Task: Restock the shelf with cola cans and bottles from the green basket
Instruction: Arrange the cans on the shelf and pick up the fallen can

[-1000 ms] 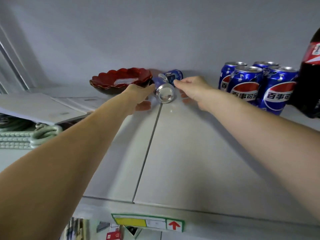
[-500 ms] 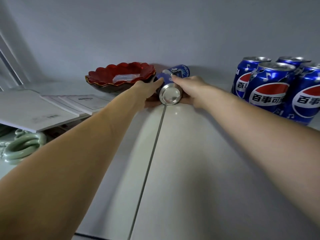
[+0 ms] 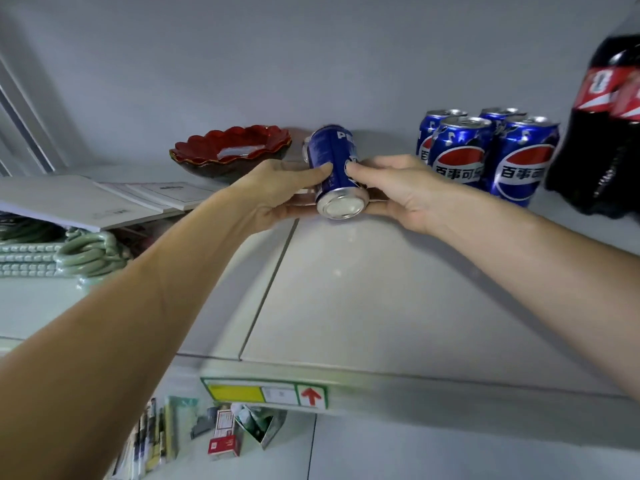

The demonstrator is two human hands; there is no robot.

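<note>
Blue can [image 3: 335, 164] lying on its side, silver base toward the camera, clamped between both hands just above the shelf [image 3: 381, 299]: left hand [image 3: 277, 195] with thumb curled onto the can's left flank, right hand [image 3: 398, 188] with fingertips pinching the right flank. Hands close together, parted only by the can. Behind the held can, a second can [image 3: 307, 148], mostly hidden, only a sliver showing. Right of the right hand, four upright blue cans [image 3: 460, 150] packed two by two, touching. Farther right, two dark cola bottles [image 3: 602, 133] with red labels, cut by the frame edge. Left of the left hand, one red scalloped bowl [image 3: 232, 150] holding something pale and flat, too blurred to name. Farther left, white papers [image 3: 69, 199] stacked over one green basket [image 3: 83, 254]; basket contents hidden.
</note>
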